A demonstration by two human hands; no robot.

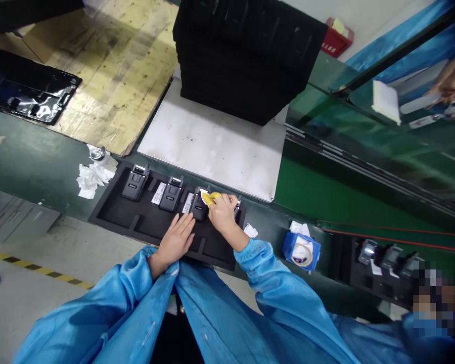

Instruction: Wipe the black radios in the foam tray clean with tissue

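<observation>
My right hand (223, 212) is closed at the third handheld radio (198, 208). Yellow covers show on its fingertips, and they pinch a small white wipe (203, 192) against the radio's top end. Lying flat with fingers outstretched, my left hand (176, 237) rests at the black foam tray (116, 215), its fingertips by that radio's lower end. Two more radios, one at the far left (135, 183) and one beside it (171, 194), lie in the tray with white label slips (158, 193) between. A further radio (237, 206) is mostly hidden behind my right hand.
Stacked black foam trays (246, 60) stand on a white board (212, 141) ahead. Crumpled tissues (93, 179) lie left of my tray. To the right are a blue tape dispenser (301, 251) and another tray (343, 258) of radios. A co-worker's hands (449, 83) show at upper right.
</observation>
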